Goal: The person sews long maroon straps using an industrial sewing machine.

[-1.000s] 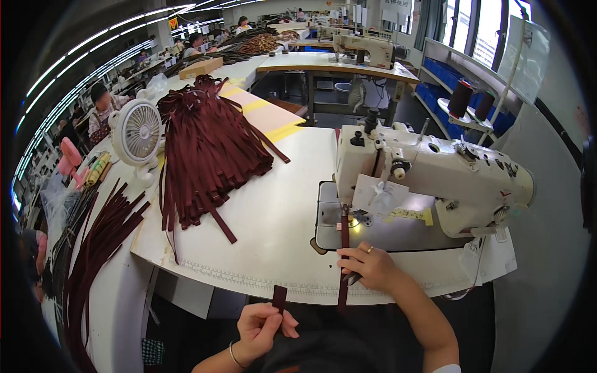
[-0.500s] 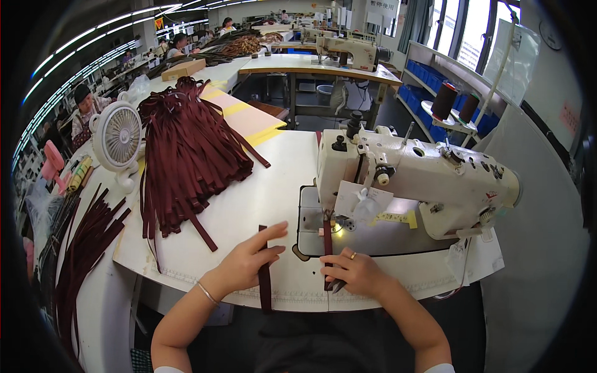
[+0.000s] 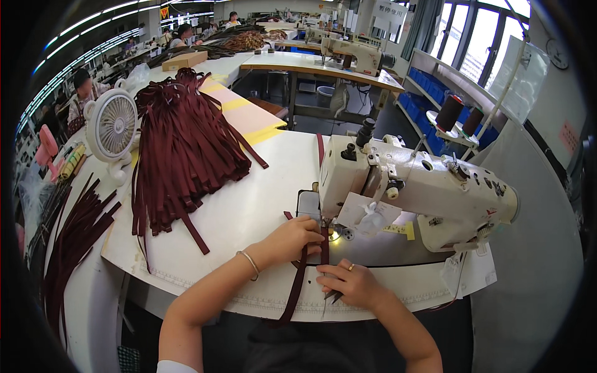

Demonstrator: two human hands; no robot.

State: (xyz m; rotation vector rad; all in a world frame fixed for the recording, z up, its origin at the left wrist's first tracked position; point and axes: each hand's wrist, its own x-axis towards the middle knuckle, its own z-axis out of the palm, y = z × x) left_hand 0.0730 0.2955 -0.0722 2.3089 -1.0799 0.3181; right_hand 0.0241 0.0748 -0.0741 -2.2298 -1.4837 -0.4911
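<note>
"The left hand (image 3: 291, 242) has swung in toward the sewing machine (image 3: 444, 180), bringing a loose maroon strap (image 3: 294, 295)."
"Holding it?"
"Yes, fingers narrow around it; its tail trails between six and seven o'clock."
"And the right hand (image 3: 353, 283)?"
"At the left's four o'clock, closed on dark snips (image 3: 334, 294), near a second strap (image 3: 324, 248) at the machine. The strap bundle (image 3: 186, 155) lies at the left's ten o'clock."

Matt strip (image 3: 295, 295), glossy metal plate (image 3: 398, 250)

Metal bangle (image 3: 251, 263) L, gold ring (image 3: 351, 267) R, wht sleeve (image 3: 175, 367), dk clothing (image 3: 305, 351)
</note>
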